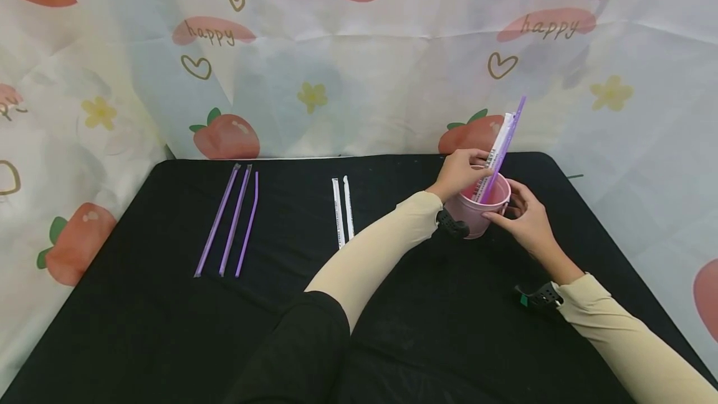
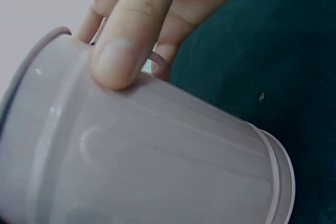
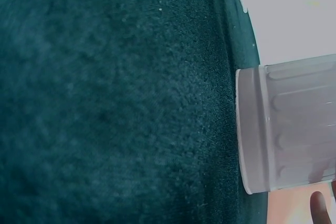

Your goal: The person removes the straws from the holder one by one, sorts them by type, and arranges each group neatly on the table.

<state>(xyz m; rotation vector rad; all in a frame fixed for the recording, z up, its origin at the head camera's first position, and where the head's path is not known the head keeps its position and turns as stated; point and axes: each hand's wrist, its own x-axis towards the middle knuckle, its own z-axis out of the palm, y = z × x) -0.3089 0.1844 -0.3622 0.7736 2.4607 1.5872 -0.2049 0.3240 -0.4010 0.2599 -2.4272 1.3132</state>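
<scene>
The left hand (image 1: 460, 174) pinches white-wrapped straws (image 1: 500, 137) beside a purple straw (image 1: 513, 123), all in the pink cup (image 1: 472, 216) — gripped by the right hand (image 1: 528, 220) near the table's (image 1: 443, 329) far right corner. Three purple straws (image 1: 235, 220) lie apart — toward the far left corner.

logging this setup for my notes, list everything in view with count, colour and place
purple straws: 3, purple, side by side on the table's left
white sticks: 2, white, mid-table, lower ends behind the left sleeve
cup: 1, pink, right of the table
purple straw in cup: at least 1, purple, leaning right
white stick in cup: at least 1, white, beside it
tablecloth: 1, black, under everything
backdrop: 1, pale with fruit prints, behind
wrist straps: 2, black, one per wrist
sleeves: 2, cream, on both forearms
left hand: 1, at the cup's rim, pinching its contents
right hand: 1, gripping the cup's right side
</scene>
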